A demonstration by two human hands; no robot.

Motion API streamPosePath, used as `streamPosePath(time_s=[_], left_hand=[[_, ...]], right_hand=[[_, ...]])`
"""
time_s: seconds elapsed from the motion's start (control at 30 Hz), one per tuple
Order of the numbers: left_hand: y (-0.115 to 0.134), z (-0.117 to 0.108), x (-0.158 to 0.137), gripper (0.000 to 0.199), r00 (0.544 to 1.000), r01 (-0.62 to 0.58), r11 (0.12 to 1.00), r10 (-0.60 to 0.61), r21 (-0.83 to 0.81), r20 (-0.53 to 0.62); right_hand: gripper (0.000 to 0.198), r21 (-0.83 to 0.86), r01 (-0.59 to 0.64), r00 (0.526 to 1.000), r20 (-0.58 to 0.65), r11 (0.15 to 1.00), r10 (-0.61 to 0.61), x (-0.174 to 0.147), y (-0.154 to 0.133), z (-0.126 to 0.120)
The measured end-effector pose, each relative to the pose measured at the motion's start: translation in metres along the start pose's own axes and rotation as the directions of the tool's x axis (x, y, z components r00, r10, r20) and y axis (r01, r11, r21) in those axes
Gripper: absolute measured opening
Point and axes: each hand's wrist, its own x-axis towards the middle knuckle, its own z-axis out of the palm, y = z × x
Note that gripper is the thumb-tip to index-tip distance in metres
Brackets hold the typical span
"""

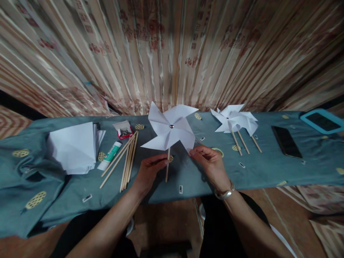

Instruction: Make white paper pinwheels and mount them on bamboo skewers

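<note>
In the middle of the head view, a white paper pinwheel (180, 119) stands upright over the table, a silver pin at its centre. My left hand (152, 170) pinches its thin wooden stick (167, 165) between thumb and fingers. At the tip of the lower right blade, my right hand (211, 163) is closed, thumb and forefinger on the paper. Just behind the right fingers lies a partly hidden object with a pale green loop (218, 151). Several finished-looking pinwheels (233, 120) lie overlapping on the right, their sticks toward me.
Left on the teal cloth (161, 195) are a stack of white paper (72, 147), a glue stick (109, 156), several wooden sticks (130, 161) and a red box of pins (124, 132). A dark phone (286, 142) and a blue-framed device (324, 121) lie right. A curtain (166, 53) hangs behind.
</note>
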Motion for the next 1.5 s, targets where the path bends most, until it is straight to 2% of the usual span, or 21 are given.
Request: streamPosePath(time_s=[0.3, 0.67, 1.0, 1.3, 1.5], left_hand=[[-0.002, 0.0, 0.0, 0.023, 1.0, -0.01, 1.0, 0.01, 0.001, -0.005], [-0.001, -0.001, -0.001, 0.024, 0.999, -0.018, 1.0, 0.017, 0.021, 0.042], [0.0, 0.001, -0.003, 0.025, 0.997, -0.01, 1.0, 0.011, -0.014, 0.071], [-0.001, 0.0, -0.002, 0.022, 0.994, -0.036, 0.999, 0.035, 0.009, 0.099], [-0.001, -0.002, -0.002, 0.026, 0.999, -0.006, 1.0, 0.006, -0.02, 0.045]], right_hand=[[0.026, 0.061, -0.069, 0.996, 0.066, 0.996, 0.065, -0.005, 0.005, 0.009], [0.035, 0.026, -0.062, 0.99, 0.125, 0.998, 0.058, -0.008, 0.009, 0.018], [0.034, 0.08, -0.106, 0.984, 0.156, 0.991, 0.092, -0.009, 0.009, 0.031], [0.035, 0.043, -0.07, 0.979, 0.197, 0.997, 0.06, -0.009, 0.012, 0.033], [0.035, -0.058, 0.024, 0.992, 0.126, 0.998, -0.016, -0.005, 0.007, 0.014]])
